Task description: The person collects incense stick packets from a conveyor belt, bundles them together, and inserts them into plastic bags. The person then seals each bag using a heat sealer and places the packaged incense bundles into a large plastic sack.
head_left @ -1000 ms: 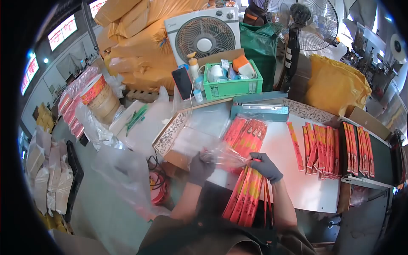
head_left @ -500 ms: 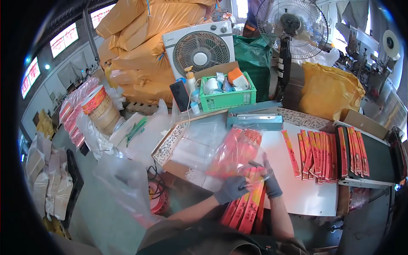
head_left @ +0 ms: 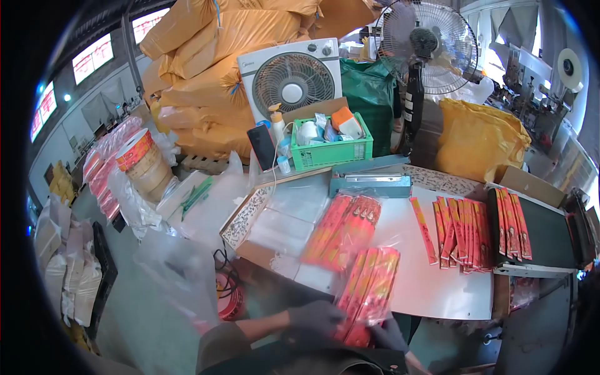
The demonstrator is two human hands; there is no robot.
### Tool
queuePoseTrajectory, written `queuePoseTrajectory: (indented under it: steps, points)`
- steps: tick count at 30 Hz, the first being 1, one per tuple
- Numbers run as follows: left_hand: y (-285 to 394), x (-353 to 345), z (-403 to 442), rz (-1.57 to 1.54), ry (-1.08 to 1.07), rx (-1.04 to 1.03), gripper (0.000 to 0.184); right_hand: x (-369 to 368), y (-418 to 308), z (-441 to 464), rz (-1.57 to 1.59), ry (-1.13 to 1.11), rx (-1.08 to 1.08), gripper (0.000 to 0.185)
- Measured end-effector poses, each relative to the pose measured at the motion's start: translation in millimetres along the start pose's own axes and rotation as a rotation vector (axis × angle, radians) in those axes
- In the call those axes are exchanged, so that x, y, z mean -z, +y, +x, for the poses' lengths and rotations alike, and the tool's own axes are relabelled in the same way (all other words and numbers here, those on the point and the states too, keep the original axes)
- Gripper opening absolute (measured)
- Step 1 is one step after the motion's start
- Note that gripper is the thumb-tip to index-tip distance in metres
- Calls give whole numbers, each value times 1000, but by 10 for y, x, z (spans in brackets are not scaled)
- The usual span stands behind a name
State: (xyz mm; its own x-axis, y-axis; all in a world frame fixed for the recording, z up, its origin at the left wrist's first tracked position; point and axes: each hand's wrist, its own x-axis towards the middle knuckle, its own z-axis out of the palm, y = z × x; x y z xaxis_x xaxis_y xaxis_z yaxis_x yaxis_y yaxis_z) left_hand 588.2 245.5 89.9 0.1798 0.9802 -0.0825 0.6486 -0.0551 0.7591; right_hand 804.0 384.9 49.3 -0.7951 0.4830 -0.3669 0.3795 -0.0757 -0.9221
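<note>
Close to my body, a bundle of red and yellow packets (head_left: 370, 284) sits inside a clear plastic bag. My left hand (head_left: 315, 320), gloved in grey, is closed on the bundle's lower left side. At its lower right is my right hand (head_left: 389, 334), also gloved; it is partly behind the bundle and blurred, so its fingers cannot be made out. Just beyond lies another bagged bundle of red packets (head_left: 344, 230) on the white table (head_left: 431, 294). Loose red packets (head_left: 461, 231) lie to the right.
A teal metal sealer (head_left: 370, 185) stands behind the bundles, with a green crate (head_left: 332, 150) further back. On the right, more packets rest on a dark conveyor belt (head_left: 545, 234). An open box of clear bags (head_left: 284, 219) is left of centre. Two fans stand at the back.
The clear bag has moved from over the flat bundle onto the packets near my body and now covers them. Both hands have moved down toward my body.
</note>
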Motion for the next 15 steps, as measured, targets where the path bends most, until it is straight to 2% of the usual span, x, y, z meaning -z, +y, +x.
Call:
queuePoseTrajectory:
  steps: [1,3,5,7,9,11,13,15]
  points:
    - [28,166,43,-80,64,-18,25,49,62,69,-154,130,485,30]
    - [380,679,82,-86,150,63,22,312,-371,62,-375,212,770,28]
    - [579,977,152,-347,280,97,20,582,-874,-27,-543,71,664,25]
    - [687,1318,305,-66,402,-6,18,832,-1100,104,-1070,89,608,20]
    - [864,1635,473,203,461,31,19,956,-1483,277,-1347,189,800,20]
    - [894,1924,733,122,652,-259,18,1122,-2013,191,-1497,280,891,23]
    - [1153,2221,780,-120,710,-170,16,1252,-2481,30,-1393,430,944,21]
    - [1182,2235,831,-295,676,-290,18,1290,-2749,-60,-1222,482,1139,18]
